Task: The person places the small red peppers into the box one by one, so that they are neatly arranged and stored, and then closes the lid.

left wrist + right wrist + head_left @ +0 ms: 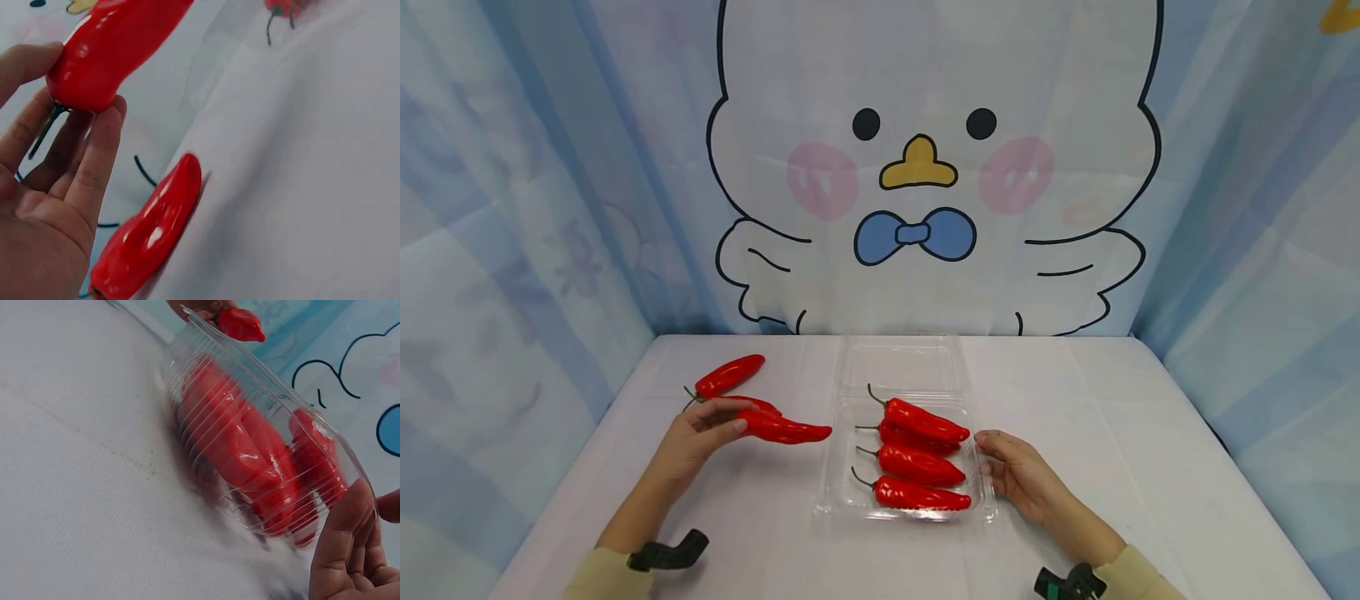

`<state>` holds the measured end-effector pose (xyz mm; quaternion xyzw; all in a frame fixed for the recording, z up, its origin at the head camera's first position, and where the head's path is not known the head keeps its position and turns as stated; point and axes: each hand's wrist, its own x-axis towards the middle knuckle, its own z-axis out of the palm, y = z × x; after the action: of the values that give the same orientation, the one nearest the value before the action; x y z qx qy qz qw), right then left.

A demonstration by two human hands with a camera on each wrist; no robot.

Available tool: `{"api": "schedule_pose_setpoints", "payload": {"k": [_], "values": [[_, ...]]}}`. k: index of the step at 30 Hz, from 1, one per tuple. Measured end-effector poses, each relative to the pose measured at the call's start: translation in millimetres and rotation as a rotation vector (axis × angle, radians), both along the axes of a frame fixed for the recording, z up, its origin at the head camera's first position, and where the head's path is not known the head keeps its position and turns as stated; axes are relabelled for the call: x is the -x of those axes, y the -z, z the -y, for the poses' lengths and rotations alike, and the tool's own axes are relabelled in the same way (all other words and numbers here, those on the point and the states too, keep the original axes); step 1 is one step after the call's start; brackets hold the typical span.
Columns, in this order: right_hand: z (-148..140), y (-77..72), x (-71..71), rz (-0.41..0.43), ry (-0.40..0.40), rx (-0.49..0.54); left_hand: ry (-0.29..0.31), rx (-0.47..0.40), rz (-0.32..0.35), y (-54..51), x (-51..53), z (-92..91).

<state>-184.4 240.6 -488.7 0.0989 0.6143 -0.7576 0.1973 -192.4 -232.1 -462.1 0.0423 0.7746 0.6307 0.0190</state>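
Observation:
My left hand (694,435) pinches a red chili pepper (786,428) by its stem end, its tip pointing right toward the clear plastic container (829,492). In the left wrist view the held pepper (115,53) is above the cloth, its green stem hanging between the fingers. Several red peppers (919,465) lie side by side in the container, stems to the left. On the container's right rim my right hand (1022,479) has its grip; the right wrist view shows the thumb and fingers (344,540) on either side of the rim.
Another red pepper (730,375) lies at the back left of the white table (1075,400), and one more (763,405) is partly hidden behind the left hand. The container's clear lid (902,367) is folded back. A printed curtain (925,292) stands behind the table.

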Motion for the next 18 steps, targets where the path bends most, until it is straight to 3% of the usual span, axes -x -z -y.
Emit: {"api": "schedule_pose_setpoints", "payload": {"k": [9, 18], "values": [[1.1, -0.5, -0.4, -0.003, 0.005, 0.001, 0.006, -0.052, 0.139, -11.8, 2.0, -31.4], [1.6, -1.0, -1.0, 0.0, 0.011, -0.008, 0.025, -0.14, 0.205, -21.8, 3.9, -53.6]]}}
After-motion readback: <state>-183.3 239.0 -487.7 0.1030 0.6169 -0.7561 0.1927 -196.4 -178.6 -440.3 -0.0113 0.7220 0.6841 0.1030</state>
